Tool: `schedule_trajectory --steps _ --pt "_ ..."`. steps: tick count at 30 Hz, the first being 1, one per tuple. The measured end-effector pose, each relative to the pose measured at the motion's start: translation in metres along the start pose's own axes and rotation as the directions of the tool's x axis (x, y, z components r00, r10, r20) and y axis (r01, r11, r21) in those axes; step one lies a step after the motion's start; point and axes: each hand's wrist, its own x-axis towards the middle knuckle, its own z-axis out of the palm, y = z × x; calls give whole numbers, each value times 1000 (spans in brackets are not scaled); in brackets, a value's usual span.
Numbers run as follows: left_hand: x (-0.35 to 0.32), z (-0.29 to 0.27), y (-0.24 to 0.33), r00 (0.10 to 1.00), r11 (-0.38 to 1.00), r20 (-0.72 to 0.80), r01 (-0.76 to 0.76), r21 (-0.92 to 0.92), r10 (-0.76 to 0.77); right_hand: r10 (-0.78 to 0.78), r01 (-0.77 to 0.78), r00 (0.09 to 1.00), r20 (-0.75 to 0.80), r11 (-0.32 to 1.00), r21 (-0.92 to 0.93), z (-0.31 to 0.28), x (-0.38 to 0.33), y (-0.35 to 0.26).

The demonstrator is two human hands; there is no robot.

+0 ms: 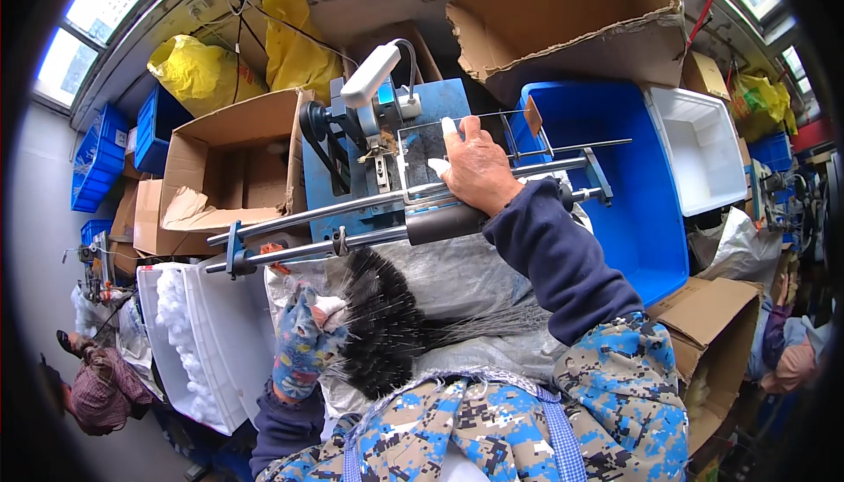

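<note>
Under the right hand [477,171] a dark cylindrical handle [447,222] on the twin steel rails [352,218] of a blue bench machine [387,165] is covered. The palm is laid over the handle and upper rail, fingers stretched forward onto a clear guard plate [431,143]; the index finger carries a white wrap. The hand is flat and pressing, not curled; whether the thumb is hooked under the handle cannot be told.

Nearer the body and to the left of that hand, the left hand [303,350], in a patterned glove, is closed on one end of a bundle of black wire-stemmed brushes [382,324]. The bristle heads are fanned out just right of the glove, with thin stems trailing right across a grey sack on the lap.

Beyond the right hand a blue bin [633,209] is seen; left of the left hand, a white tub of white pieces [189,341].

Risks, as judged:
- Fingertips rest close to the machine head [369,86]; a slip forward off the plate could bring them to moving parts.
- The bundle is gripped at one end only; loose stems could slide out or snag on the rails.
- The wrapped finger may lessen feel on the plate.
</note>
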Motion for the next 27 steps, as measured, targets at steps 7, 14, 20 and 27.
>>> schedule_trajectory --steps 7,14,20,27 --pt "0 -10 3 992 993 -40 116 -21 -116 -69 70 991 -112 997 12 25 10 -45" --pt "14 -17 8 989 997 -137 66 38 -60 -140 140 990 3 990 -32 25 14 -55" --pt "-2 -44 -9 694 768 -424 299 -567 -583 -192 166 973 -124 966 -196 -17 4 0" --pt "24 -57 -13 714 733 -505 17 -680 -484 -178 164 984 -19 941 -297 -14 28 37"
